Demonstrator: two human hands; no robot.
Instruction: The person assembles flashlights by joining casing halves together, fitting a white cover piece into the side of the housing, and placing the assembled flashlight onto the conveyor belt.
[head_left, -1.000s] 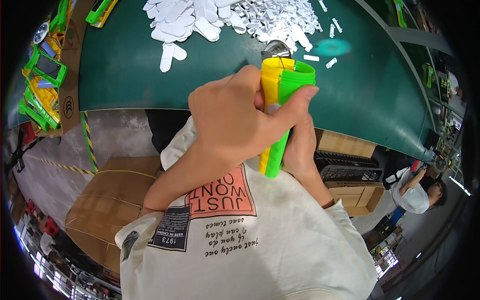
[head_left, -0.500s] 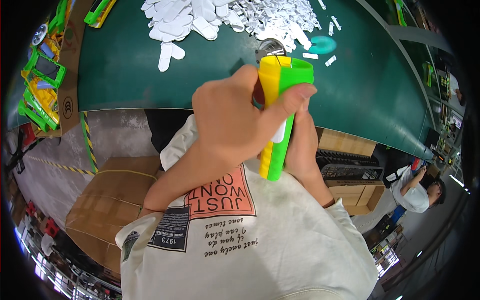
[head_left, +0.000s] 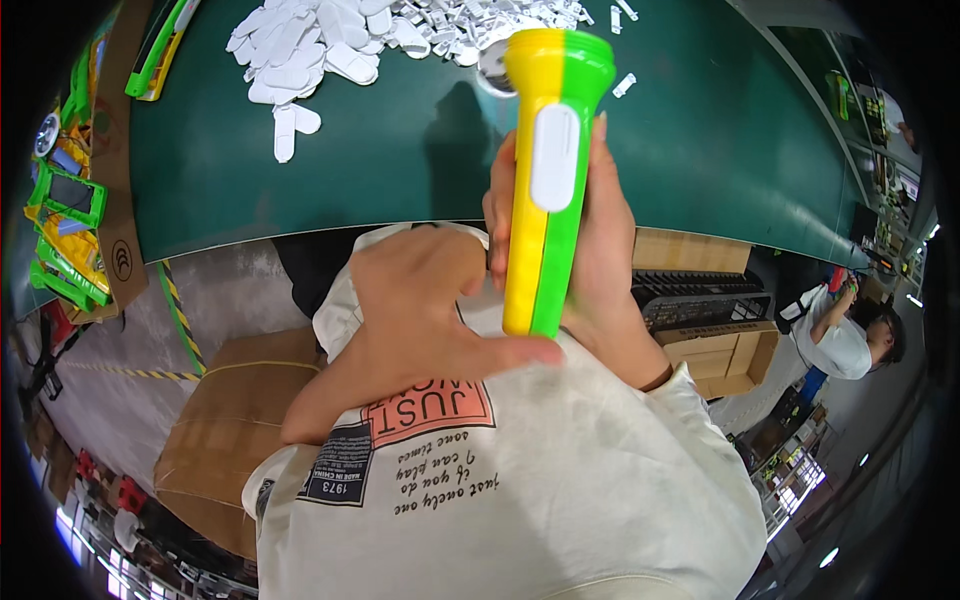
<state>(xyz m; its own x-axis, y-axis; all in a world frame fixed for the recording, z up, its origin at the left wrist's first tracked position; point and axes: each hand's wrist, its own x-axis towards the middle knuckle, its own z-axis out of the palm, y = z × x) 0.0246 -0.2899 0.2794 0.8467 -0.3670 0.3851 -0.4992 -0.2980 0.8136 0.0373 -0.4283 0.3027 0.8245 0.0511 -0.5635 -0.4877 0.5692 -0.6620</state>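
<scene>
In the head view, the right hand (head_left: 600, 270) is wrapped around the body of a yellow and green flashlight (head_left: 545, 190) from behind, its fingers curled closed on the handle so that the fingertips show at the left of it and the thumb side runs up the right. The flashlight stands nearly upright in front of the person's chest, its wide head at the top over the near edge of the green table (head_left: 420, 170), and a white oval switch cover (head_left: 555, 158) sits on its front where the two colours meet. The left hand (head_left: 430, 310) is just below and to the left, holding nothing, its fingers bent loosely and one finger stretched out so that its tip touches the lower end of the flashlight. On the table beyond lies a heap of white plastic pieces (head_left: 330, 45), with one long piece (head_left: 285, 132) lying apart from it. A cardboard box (head_left: 225, 430) stands on the floor at the left, under the table edge.
</scene>
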